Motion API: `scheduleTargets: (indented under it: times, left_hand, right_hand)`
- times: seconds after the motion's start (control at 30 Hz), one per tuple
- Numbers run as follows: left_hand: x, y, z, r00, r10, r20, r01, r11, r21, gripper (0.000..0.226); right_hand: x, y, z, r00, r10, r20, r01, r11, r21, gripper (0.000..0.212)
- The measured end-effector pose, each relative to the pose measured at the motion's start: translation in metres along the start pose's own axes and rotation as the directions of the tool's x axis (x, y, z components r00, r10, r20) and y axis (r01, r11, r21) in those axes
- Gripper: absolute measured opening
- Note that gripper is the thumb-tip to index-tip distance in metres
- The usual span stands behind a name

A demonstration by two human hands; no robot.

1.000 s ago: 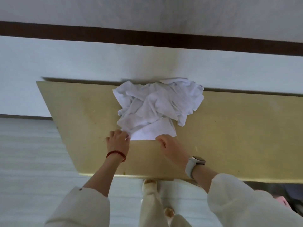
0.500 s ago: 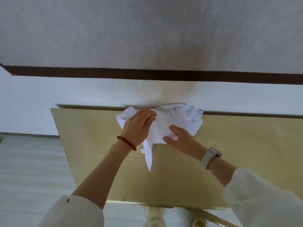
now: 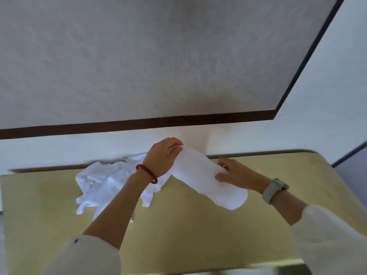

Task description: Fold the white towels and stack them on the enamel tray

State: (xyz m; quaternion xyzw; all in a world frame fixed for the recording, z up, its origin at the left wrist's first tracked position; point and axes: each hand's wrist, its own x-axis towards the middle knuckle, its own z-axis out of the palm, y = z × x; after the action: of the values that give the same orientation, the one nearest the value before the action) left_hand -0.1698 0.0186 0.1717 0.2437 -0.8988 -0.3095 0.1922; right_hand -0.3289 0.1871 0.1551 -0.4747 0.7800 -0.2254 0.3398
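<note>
Head view: yellow table (image 3: 198, 225) against a pale wall, dark rail above, corner of the room off to the right. Heaped at the back left of the table, touching the wall edge, a crumpled pile (image 3: 103, 183) of white towels. Lifted clear of it and stretched between both hands, one towel (image 3: 202, 181), sagging in a blurred band with its lower lobe hanging out toward the right, over the table. Left hand (image 3: 160, 157) raised highest, up near the wall, knuckles toward the camera, fingers curled over the towel's upper end, red bracelet (image 3: 147, 173) on the wrist, forearm crossing in front of the pile. Right hand (image 3: 236, 173) lower and to the right, thumb and fingers pinching the towel's edge, palm turned in, grey watch (image 3: 273, 190) on the wrist, white sleeve behind. No tray anywhere in sight, so nothing stacked that can be seen. Risks from here, as a guess: grabbing mid-edge instead of true corners, giving a crooked fold; hanging lobe dragging across the table and bunching; left forearm brushing the pile and pulling a second towel along or nudging cloth off the back edge. Too much motion blur to judge how the towel's edges line up.
</note>
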Motion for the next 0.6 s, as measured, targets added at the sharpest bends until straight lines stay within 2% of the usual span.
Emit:
scheduleTargets:
  times: [0.13,0.2,0.27,0.37,0.47,0.53,0.6]
  left_hand:
    - [0.005,0.023,0.051,0.972,-0.062,0.227,0.057,0.998,0.027,0.018]
    - [0.007,0.027,0.068,0.964,-0.109,0.242,0.099,0.994,0.054,0.018]
    - [0.013,0.031,0.077,0.97,-0.165,0.178,0.153,0.985,0.08,0.018]
    - [0.028,0.041,0.078,0.986,-0.161,0.046,0.155,0.981,0.119,0.018]
    - [0.041,0.055,0.071,0.994,-0.055,-0.096,0.066,0.99,0.123,0.017]
    - [0.045,0.057,0.066,0.994,0.014,-0.112,-0.002,0.994,0.111,0.014]
    - [0.04,0.053,0.065,0.998,0.049,-0.045,-0.045,0.995,0.091,0.011]
  right_hand:
    - [-0.026,0.055,-0.026,0.997,0.073,0.0,-0.072,0.996,-0.046,0.017]
    - [-0.03,0.074,-0.039,0.996,0.087,0.012,-0.085,0.99,-0.116,0.014]
    - [-0.029,0.09,-0.053,0.994,0.106,-0.019,-0.108,0.979,-0.171,0.014]
    - [-0.023,0.101,-0.071,0.972,0.069,-0.226,-0.104,0.984,-0.147,0.012]
    - [-0.022,0.095,-0.086,0.853,-0.011,-0.522,-0.032,0.997,-0.072,0.011]
    - [-0.027,0.093,-0.088,0.752,-0.065,-0.656,0.02,0.997,-0.076,0.01]
    - [-0.035,0.096,-0.082,0.71,-0.116,-0.695,0.047,0.992,-0.117,0.008]
